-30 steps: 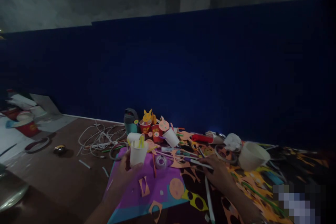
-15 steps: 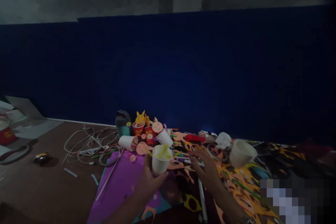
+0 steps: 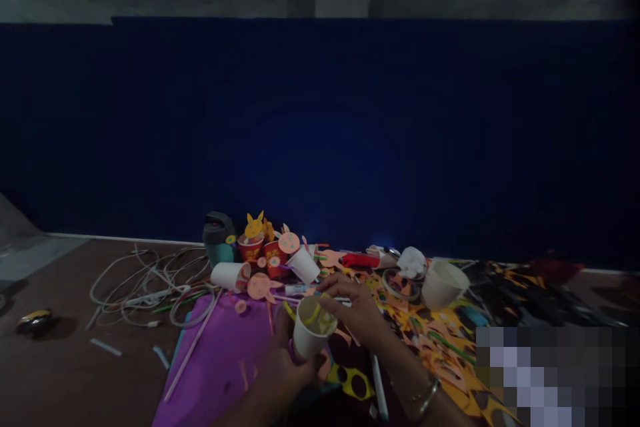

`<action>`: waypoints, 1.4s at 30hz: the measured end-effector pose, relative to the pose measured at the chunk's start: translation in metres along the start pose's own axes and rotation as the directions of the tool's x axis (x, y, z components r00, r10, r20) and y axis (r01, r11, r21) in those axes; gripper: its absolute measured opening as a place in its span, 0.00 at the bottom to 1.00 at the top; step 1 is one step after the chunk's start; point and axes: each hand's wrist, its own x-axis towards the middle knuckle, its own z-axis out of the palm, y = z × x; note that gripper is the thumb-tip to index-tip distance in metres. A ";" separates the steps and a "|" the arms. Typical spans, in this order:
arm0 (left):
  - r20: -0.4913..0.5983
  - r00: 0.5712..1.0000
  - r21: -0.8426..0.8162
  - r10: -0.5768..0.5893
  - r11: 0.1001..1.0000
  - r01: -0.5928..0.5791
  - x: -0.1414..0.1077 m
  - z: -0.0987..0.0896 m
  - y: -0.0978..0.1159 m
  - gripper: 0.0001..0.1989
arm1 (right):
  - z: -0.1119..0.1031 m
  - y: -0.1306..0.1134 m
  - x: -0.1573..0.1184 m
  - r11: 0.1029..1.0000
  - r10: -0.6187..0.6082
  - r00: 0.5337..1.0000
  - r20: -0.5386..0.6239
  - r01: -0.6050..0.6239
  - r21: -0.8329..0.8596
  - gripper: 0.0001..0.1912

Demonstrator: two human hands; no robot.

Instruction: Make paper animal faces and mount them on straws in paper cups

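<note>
Head: right hand (image 3: pixel 356 310) newly at cup (image 3: pixel 306 340), grip unclear; left hand (image 3: pixel 287 370) snug around it.

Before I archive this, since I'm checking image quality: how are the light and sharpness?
Head view: dim overall, with the blue partition darkening toward its sides; head view: the left hand is shadowy and soft-edged below the white cup's rim; head view: coarse pixel blocks hide part of the lower right.
</note>
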 end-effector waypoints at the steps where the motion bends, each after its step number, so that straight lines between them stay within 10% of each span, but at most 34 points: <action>1: -0.002 1.000 -0.002 -0.011 1.000 0.011 0.000 0.000 0.002 0.26 | 0.001 0.001 0.000 1.000 0.018 1.000 -0.018 -0.018 0.010 0.06; 12: 0.068 0.996 -0.278 0.059 0.960 -0.038 0.001 0.004 -0.002 0.40 | 0.002 -0.008 -0.003 0.979 -0.140 0.986 -0.095 0.123 -0.165 0.11; 17: -0.028 0.988 -0.299 0.154 0.941 -0.156 0.012 -0.010 0.005 0.31 | 0.001 -0.006 -0.005 0.936 -0.200 0.978 -0.066 0.171 -0.307 0.10; 24: 0.126 0.971 0.054 0.202 0.976 -0.210 0.027 -0.023 0.048 0.08 | -0.001 -0.014 -0.008 0.955 -0.116 0.993 0.030 0.120 -0.272 0.06; 33: 0.098 0.962 0.050 0.253 0.965 -0.259 0.036 -0.015 0.062 0.10 | -0.014 -0.014 -0.006 0.969 -0.017 0.998 -0.053 0.003 -0.247 0.06; 42: 0.215 0.968 -0.141 0.127 0.985 -0.098 0.039 -0.019 0.060 0.03 | -0.014 -0.012 -0.002 0.984 0.148 0.984 0.100 -0.157 0.086 0.09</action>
